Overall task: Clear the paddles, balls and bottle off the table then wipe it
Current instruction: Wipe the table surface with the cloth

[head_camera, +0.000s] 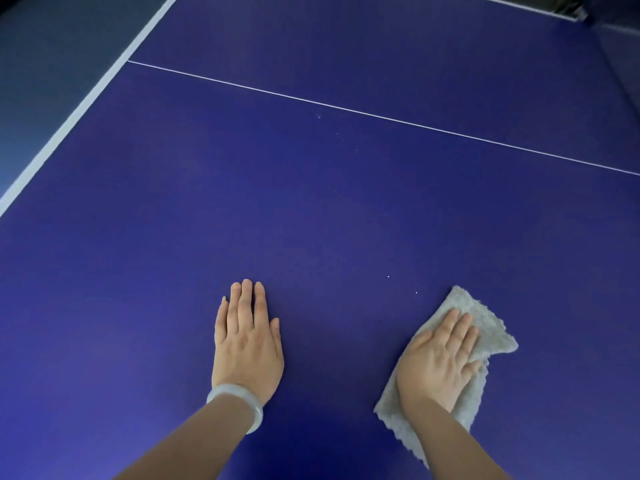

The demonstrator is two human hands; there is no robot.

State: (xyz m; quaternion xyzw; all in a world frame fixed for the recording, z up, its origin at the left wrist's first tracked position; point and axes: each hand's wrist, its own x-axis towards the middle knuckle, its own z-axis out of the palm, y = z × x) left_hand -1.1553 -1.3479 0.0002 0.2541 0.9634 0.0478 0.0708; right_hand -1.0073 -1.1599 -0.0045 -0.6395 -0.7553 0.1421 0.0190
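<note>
Your table is a deep blue-purple matte top w/ a wide white band along its left edge & a thin white line running across it further out. A few tiny pale specks sit on the surface just beyond the cloth. Your cloth is a pale grey, fluffy rag w/ ragged edges, lying rumpled on the tabletop at lower right, one corner pointing away from you, pressed down under your R hand's flat palm.

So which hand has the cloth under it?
The right hand, pressed flat on the grey cloth; the left hand, wearing a pale bangle, lies on bare table.
</note>
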